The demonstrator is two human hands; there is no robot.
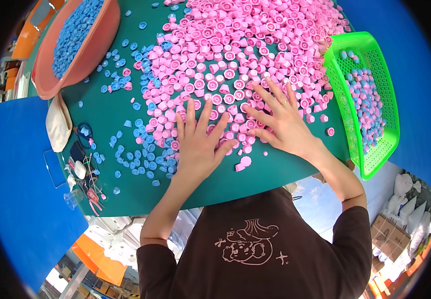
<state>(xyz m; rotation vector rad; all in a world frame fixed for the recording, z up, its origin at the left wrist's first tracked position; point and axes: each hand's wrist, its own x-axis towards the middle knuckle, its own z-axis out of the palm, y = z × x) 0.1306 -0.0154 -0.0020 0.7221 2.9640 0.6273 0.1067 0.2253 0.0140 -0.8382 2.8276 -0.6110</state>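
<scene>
Pink pieces (215,42): small, cup-shaped, many with scalloped rims; spread in a broad heap over the middle and far part of the green counter (200,194), thinning toward the near edge. Some upright, some tipped on their sides.

Left hand (195,149): palm down at the near left part of the heap, fingertips among the pink pieces. Grip wide, fingers and thumb fanned; nothing seen clasped. Contact under the palm hidden.

Right hand (287,124): palm down at the near right part, fingers reaching in among the pieces, a ring (284,102) on one finger. Grip likewise wide, no piece seen pinched.

Blue pieces (148,154): loose scatter left of the heap, mixing with pink along its border.

Far left: salmon-coloured basin (107,30), holding more blue pieces. Right edge of counter: bright green perforated basket (342,109), containing mixed pink-and-blue pieces (367,109).

Left edge: cream pouch (58,124), red-handled tool (93,199), clear cup (71,200).

Below: wearer's dark brown shirt (275,249), pale line drawing on it; cardboard box (389,236) at lower right.
</scene>
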